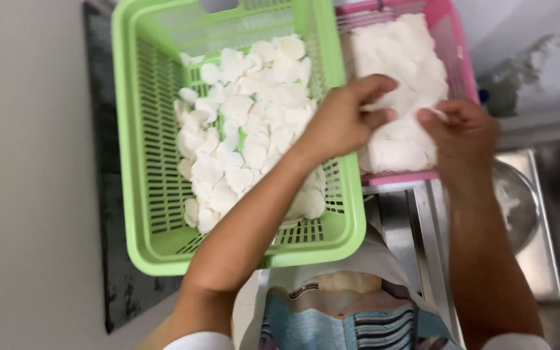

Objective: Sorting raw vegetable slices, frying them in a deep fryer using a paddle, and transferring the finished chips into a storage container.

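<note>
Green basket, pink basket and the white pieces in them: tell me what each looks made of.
Green basket: moulded plastic, slightly glossy, with slotted walls and floor. Pink basket: the same slotted plastic, as far as its rim shows. White round pieces: thin, matte, slightly curled discs, possibly a dough or starch food; the look leaves it open. Both the left hand and right hand touch those in the pink basket.

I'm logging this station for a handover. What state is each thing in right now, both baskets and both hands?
green basket: upright, partly filled with loose white round slices.
pink basket: upright beside the green one, packed with white slices.
left hand: reaching across the green basket's rim into the pink basket, fingers curled on the slices.
right hand: over the pink basket, fingers pinching slices.
metal bowl: below the pink basket, contents unclear.
</note>
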